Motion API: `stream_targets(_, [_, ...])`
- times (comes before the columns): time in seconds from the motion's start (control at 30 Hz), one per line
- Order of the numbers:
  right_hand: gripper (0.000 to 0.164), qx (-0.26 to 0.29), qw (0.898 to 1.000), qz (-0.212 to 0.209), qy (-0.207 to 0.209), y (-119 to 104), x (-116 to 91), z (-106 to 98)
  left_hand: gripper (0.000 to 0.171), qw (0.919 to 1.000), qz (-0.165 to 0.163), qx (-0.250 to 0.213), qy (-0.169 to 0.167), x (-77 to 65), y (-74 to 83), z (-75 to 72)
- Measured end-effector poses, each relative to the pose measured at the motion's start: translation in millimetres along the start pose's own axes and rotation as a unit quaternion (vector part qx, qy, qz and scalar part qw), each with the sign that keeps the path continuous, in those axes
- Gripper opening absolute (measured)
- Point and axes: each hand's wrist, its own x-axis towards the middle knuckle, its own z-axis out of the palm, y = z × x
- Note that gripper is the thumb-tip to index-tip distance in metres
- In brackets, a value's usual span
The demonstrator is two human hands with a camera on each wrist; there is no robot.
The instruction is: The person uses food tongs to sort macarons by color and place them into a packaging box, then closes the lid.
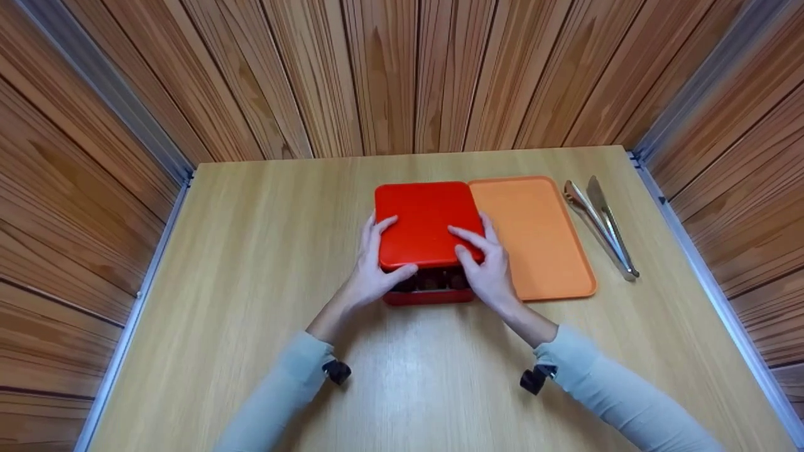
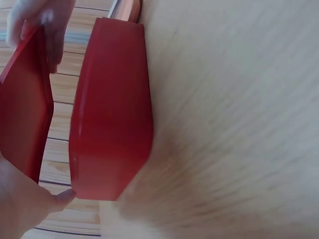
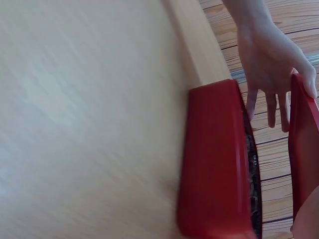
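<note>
A red lid point(image 1: 427, 220) hangs raised over a red box point(image 1: 430, 297) on the table. My left hand point(image 1: 372, 267) grips the lid's left edge, thumb at the near corner. At the opposite edge, my right hand point(image 1: 493, 270) holds the lid with thumb and forefinger over its top. Dark contents show in the box along its near side; the lid hides the rest. Both wrist views show a gap between the lid point(image 2: 22, 109) and the box point(image 3: 214, 164).
An orange tray point(image 1: 540, 238) lies right of the box, partly behind the lid and right hand. Farther right are metal tongs point(image 1: 600, 223) and a knife with a broad blade point(image 1: 598, 191). Wooden panel walls point(image 1: 389, 75) border the table point(image 1: 264, 238) at the back and sides.
</note>
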Motion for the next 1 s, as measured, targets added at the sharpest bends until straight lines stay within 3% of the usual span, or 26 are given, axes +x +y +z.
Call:
stream_targets(0.53, [0.037,-0.029,0.999,-0.001,-0.015,35.1,-27.5,11.9,0.102,0.9967,-0.043,0.034,-0.060,-14.7,-32.4,6.5])
stream_targets(0.77, [0.036,-0.041,0.999,-0.007,-0.024,42.4,-34.7,14.3,0.105,0.9943,-0.048,0.040,-0.087,-13.7,-36.9,8.0])
stream_targets(1.0, [0.039,-0.046,0.999,-0.004,-0.022,45.3,-37.3,14.7,0.108,0.9947,-0.048,0.027,-0.087,-11.8,-35.9,10.9])
